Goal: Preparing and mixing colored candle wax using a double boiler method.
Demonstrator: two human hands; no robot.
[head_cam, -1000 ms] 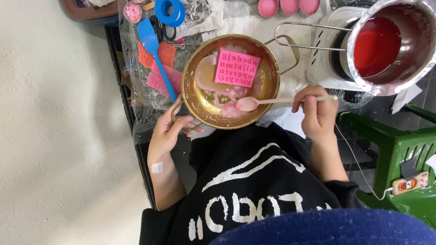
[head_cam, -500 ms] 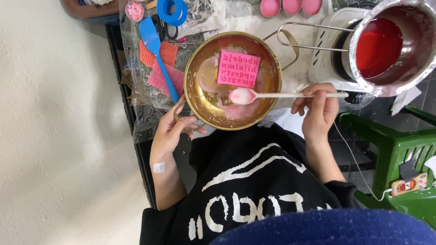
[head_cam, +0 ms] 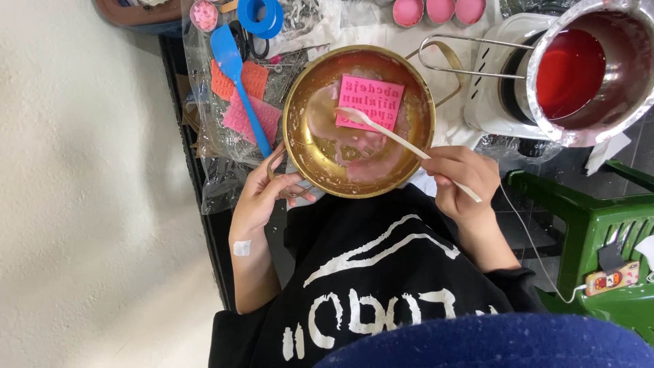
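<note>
Spoon [head_cam: 381, 129], right hand [head_cam: 458, 178] pinching its handle: bowl end now tipped onto pink letter mould [head_cam: 369, 103], previously level above pan. Left hand [head_cam: 262, 194] curled around brass pan [head_cam: 306, 153] handle, centre frame, unchanged.

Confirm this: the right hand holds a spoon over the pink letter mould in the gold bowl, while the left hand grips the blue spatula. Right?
Not quite. In the head view the left hand holds the gold bowl's wire handle, not the blue spatula, which lies untouched beside the bowl. The rest stands: the right hand holds the spoon over the pink letter mould.
</note>
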